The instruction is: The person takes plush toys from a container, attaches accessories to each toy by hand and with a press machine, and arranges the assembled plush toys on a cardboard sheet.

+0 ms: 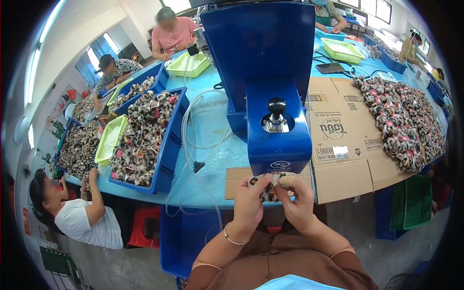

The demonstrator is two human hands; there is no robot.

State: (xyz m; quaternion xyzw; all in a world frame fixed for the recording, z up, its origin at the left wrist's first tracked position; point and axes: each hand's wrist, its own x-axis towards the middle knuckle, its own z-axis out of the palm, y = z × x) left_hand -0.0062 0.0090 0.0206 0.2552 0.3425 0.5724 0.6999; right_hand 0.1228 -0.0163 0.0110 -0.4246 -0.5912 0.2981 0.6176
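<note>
Fuzzy black/white/brown pc. [269, 193] is at lower ctr. of frame, pinched betw. both hands: L hand [249, 199] and R hand [297, 202] each have thumb + fingers closed on it, nearly meeting. Blue machine [256, 48] w/ black knob [277, 105] stands just beyond, ctr. to top, blocking view of the tabletop [208, 181] behind it. Clear tubing [185, 128] loops down L of machine, over tabletop edge.

Ctr. left: blue crate [169, 157] heaped w/ similar fuzzy pcs., lt.-green tray [110, 141] beside it. Ctr. right: flat cardboard [340, 180], big fuzzy pile [401, 118] partly on it. Dark phone [330, 68] upper right. Co-worker in white shirt [94, 224] lower left; blue bin [186, 241] below tabletop, lower ctr.-left.
</note>
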